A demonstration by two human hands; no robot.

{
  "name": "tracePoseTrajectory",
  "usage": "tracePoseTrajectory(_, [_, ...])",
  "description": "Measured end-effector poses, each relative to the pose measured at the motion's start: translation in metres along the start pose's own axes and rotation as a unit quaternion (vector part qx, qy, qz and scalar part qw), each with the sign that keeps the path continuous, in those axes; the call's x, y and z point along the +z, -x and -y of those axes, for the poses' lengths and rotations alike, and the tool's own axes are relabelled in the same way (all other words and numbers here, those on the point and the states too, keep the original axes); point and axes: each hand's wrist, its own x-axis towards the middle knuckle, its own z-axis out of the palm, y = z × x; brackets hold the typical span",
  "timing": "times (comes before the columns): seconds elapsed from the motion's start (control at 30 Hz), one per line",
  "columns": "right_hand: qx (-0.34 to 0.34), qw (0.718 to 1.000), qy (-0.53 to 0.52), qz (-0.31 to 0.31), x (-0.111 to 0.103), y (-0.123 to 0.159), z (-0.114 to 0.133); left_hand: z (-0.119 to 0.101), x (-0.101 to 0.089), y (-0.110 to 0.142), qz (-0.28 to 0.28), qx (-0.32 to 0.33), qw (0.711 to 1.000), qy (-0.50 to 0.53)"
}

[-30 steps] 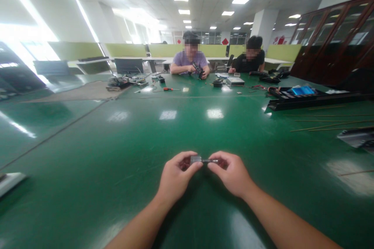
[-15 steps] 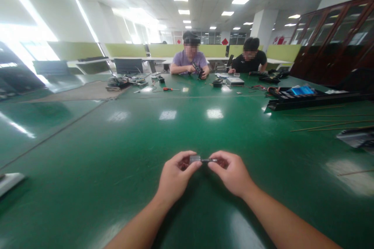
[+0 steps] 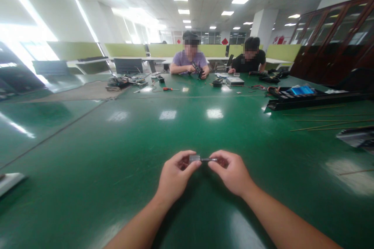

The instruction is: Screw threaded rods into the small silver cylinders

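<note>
Between my hands, above the green table, is a small part made of a grey metallic cylinder and a thin dark shaft. Its exact kind is too small to tell. My left hand pinches the cylinder between thumb and fingers at the left end. On the right, my right hand holds the shaft's far end between thumb and fingertips. The part lies level, cylinder and shaft in one line. Curled fingers hide both of its ends.
Across the table sit two people, one handling a dark device. An orange screwdriver lies at the far side. A long black tray with blue items and several thin rods are on the right. A white object sits far left.
</note>
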Motion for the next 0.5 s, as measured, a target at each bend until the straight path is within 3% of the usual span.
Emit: tracePoseTrajectory(0.5, [-0.003, 1.0, 0.0, -0.002, -0.0003, -0.0003, -0.0014, -0.0017, 0.0003, -0.0003, -0.01, -0.003, 1.0, -0.003])
